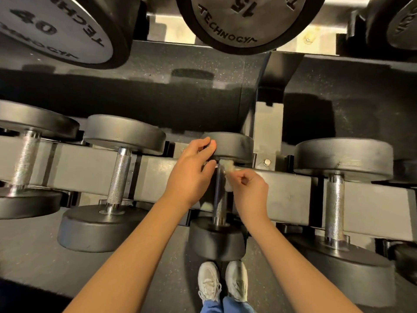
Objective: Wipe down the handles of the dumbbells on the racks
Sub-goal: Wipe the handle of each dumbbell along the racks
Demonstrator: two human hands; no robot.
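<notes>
My left hand [191, 170] grips the small dumbbell's far head [237, 143] on the rack [90, 163]; my right hand [250, 190] pinches a soft wipe [225, 166] against its knurled steel handle [220, 199]. Heavy, I judge: steady it, don't lift.

Four dumbbells lie across the lower rail [158, 175] of the rack, each with one head behind the rail and one before it. Left to right: far-left dumbbell [24, 159], second dumbbell [119, 179], middle dumbbell [217, 239], right dumbbell [335, 206]. The post [268, 123] stands behind the rail, between the middle and right ones. The upper shelf above carries a left upper dumbbell [56, 30], centre upper dumbbell [248, 21] and right upper dumbbell [401, 26]. The left hand [191, 170] grips the middle dumbbell's far head. The right hand [250, 190], right of the handle [220, 197], pinches a cloth [225, 168] against the handle's far end. Shoes [223, 281] stand on the floor [45, 256], just before the near head.
</notes>
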